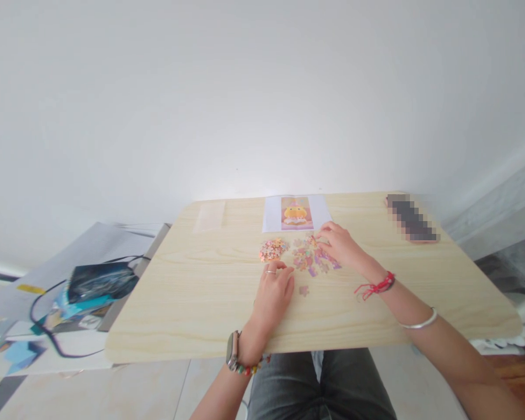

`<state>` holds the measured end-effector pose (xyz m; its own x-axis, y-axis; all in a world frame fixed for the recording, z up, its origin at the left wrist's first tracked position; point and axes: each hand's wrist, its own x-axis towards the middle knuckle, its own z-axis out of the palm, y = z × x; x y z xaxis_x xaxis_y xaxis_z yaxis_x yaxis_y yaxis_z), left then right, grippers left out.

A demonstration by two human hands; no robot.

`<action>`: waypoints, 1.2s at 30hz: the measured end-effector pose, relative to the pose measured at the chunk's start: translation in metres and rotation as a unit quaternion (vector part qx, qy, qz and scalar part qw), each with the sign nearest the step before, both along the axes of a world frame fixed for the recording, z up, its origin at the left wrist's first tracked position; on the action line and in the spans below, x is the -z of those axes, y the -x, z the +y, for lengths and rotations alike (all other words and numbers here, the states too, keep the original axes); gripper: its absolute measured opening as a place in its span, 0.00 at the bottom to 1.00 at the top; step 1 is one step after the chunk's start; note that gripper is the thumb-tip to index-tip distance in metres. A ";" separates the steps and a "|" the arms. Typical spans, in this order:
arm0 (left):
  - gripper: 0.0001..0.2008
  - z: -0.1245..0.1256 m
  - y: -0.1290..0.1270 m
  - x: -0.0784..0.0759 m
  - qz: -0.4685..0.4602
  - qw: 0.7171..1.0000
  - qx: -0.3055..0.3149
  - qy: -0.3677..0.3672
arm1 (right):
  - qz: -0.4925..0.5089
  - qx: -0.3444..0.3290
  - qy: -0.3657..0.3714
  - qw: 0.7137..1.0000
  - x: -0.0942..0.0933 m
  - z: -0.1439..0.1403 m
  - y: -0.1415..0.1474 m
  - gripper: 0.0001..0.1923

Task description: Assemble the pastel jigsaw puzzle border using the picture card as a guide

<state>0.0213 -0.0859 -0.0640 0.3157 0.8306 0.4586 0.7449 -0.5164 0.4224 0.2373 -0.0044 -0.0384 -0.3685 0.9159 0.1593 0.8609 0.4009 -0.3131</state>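
Observation:
On a light wooden table (192, 291) lie loose jigsaw puzzle pieces (308, 259) in pink, purple and orange, with a denser small heap (272, 249) to their left. My left hand (275, 289) rests on the table just below the heap, fingers curled; whether it pinches a piece is hidden. My right hand (339, 244) lies over the right side of the spread pieces, fingertips touching them. A single piece (304, 290) sits apart, right of my left hand. A reference picture sheet (294, 213) of a yellow figure lies behind the pieces.
A phone (411, 219), blurred out, lies at the table's far right. A clear plastic bag (210, 216) lies at the far left. Left of the table, a lower surface holds a dark bag and cables (91, 286). A white wall stands behind.

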 end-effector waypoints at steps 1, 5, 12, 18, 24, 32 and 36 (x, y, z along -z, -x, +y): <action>0.10 0.000 0.000 0.000 -0.001 1.000 0.001 0.000 | -0.003 -0.010 0.003 1.000 0.000 0.005 0.002 0.09; 0.10 -0.001 0.001 0.001 0.001 1.000 0.000 0.003 | -0.029 -0.031 0.017 0.999 -0.001 0.014 0.013 0.07; 0.10 -0.001 0.001 0.002 0.000 1.000 -0.003 0.003 | -0.038 0.018 0.024 0.999 -0.002 0.010 0.006 0.09; 0.10 -0.001 0.001 0.003 -0.010 1.000 -0.007 0.002 | -0.017 0.014 0.021 1.000 0.000 0.013 -0.011 0.06; 0.10 -0.002 0.001 0.001 -0.015 1.000 -0.004 0.011 | 0.025 -0.005 -0.011 1.000 -0.004 0.022 -0.022 0.09; 0.10 -0.002 0.001 0.000 -0.008 1.000 0.002 0.011 | 0.047 -0.016 -0.004 0.999 -0.003 0.009 -0.041 0.08; 0.10 -0.001 0.002 0.001 -0.017 1.000 0.007 0.009 | 0.060 -0.015 0.006 0.998 0.001 -0.006 -0.050 0.07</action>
<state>0.0192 -0.0872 -0.0653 0.3124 0.8343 0.4542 0.7225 -0.5191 0.4566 0.2870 -0.0100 -0.0397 -0.3742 0.9072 0.1925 0.8053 0.4208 -0.4176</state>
